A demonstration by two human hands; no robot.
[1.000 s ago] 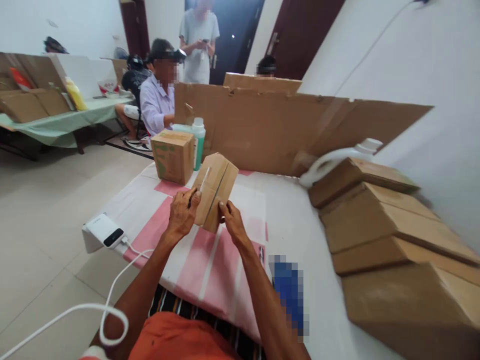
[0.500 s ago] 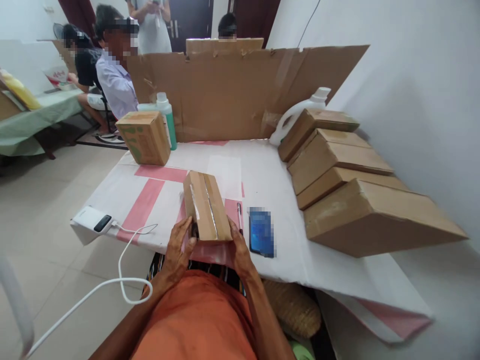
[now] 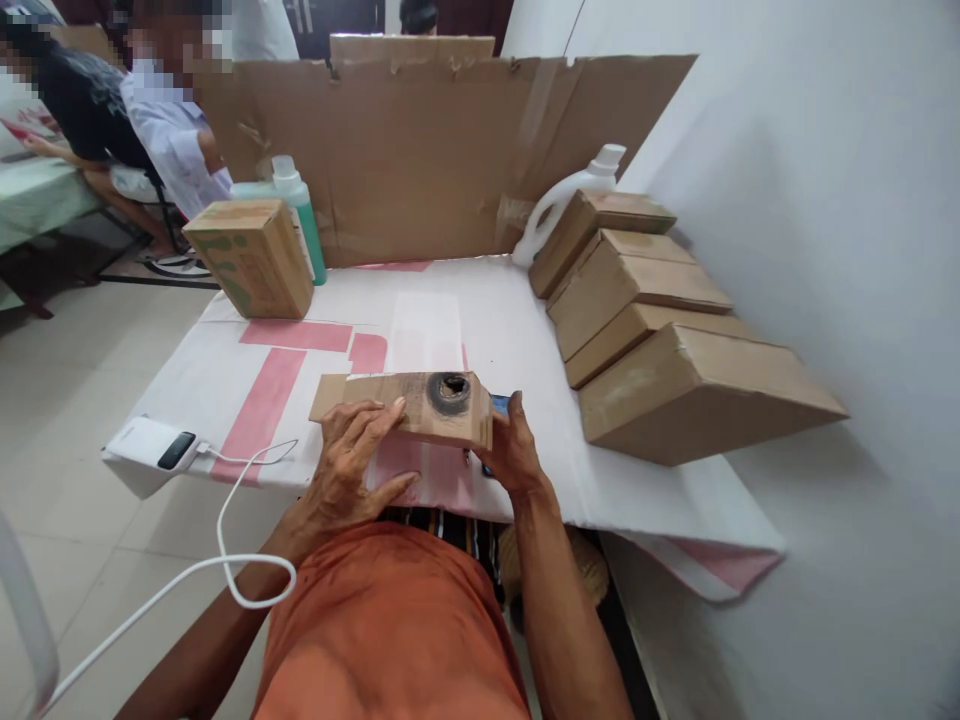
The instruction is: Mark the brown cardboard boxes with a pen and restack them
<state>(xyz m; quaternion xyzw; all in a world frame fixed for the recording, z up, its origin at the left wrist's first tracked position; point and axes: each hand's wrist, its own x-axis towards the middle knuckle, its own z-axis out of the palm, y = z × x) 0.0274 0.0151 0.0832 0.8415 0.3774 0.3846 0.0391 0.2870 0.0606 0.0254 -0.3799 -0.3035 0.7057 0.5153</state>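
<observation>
A small cardboard box lies lengthwise across the table's near edge, a side with a dark scorched ring and a torn hole turned towards me. My right hand grips its right end, the thumb pointing up. Along the box's left part rest the fingertips of my left hand, spread out, with the thumb apart below the box. A phone is mostly hidden behind my right hand. Only a bit of the pen shows beneath the box.
Several cardboard boxes line the right side beside a white jug. Back left stand another box and a green bottle. A cardboard panel closes the back. A white power bank trails a cable. People sit beyond.
The box has turned from pointing away to lying crosswise, bringing the scorched side into view. My right hand has moved right, over the phone; my left hand's fingers have spread. The view has shifted.
</observation>
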